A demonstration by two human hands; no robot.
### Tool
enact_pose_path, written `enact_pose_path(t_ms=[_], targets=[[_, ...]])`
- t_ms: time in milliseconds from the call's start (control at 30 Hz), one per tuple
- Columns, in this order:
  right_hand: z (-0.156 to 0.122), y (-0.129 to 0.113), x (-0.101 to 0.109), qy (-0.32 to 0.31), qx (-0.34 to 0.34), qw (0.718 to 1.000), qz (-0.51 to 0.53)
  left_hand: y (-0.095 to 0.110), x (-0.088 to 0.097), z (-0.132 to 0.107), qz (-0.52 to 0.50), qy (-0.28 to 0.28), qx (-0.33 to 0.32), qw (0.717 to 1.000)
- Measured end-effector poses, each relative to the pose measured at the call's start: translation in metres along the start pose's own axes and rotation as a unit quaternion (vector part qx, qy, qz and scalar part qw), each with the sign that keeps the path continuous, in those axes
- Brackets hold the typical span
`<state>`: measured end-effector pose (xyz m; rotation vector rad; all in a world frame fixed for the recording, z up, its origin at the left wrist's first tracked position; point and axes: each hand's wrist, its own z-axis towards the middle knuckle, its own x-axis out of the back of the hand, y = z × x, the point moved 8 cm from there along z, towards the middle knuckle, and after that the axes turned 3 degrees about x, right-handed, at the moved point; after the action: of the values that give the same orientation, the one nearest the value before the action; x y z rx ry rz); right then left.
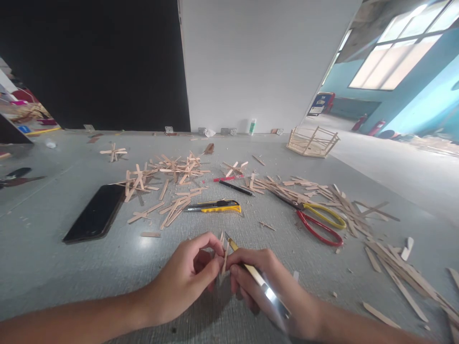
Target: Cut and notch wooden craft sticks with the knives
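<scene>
My left hand [193,272] is closed, pinching a small piece of wooden craft sticks [225,258] between thumb and fingers. In my right hand [265,274] is a gold-coloured craft knife [256,277], gripped like a pen, its thin blade pointing up and left beside the sticks. Whether the blade touches the wood I cannot tell. Fingertips of both hands meet near the sticks, and part of the wood is hidden behind them. Just beyond the hands lies a yellow and black box cutter [218,206].
Scissors [319,222] with red and yellow handles lie among cut sticks [401,272] at the right. A black phone [96,212] is at the left. Behind are a pen [235,188], star-shaped stick pieces [179,167], a small bottle [252,126] and a stick frame [311,142].
</scene>
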<state>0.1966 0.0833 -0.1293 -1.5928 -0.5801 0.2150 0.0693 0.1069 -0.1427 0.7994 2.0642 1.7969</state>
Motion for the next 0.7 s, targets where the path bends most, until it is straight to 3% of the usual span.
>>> enact_pose_path(t_ms=[200, 333, 500, 700], targets=[[0.000, 0.000, 0.001, 0.017, 0.018, 1.000, 0.000, 0.001, -0.002, 0.003, -0.041, -0.004, -0.002, 0.999], [-0.002, 0.002, 0.000, 0.008, 0.030, 0.999, -0.027, -0.006, 0.002, 0.005, -0.077, 0.030, 0.018, 0.996], [-0.008, -0.005, 0.008, 0.042, 0.094, 0.995, -0.020, -0.008, 0.005, 0.006, -0.083, 0.057, 0.022, 0.995], [-0.011, 0.006, 0.021, 0.121, 0.104, 0.981, 0.106, -0.006, 0.007, 0.004, -0.049, 0.067, 0.023, 0.996]])
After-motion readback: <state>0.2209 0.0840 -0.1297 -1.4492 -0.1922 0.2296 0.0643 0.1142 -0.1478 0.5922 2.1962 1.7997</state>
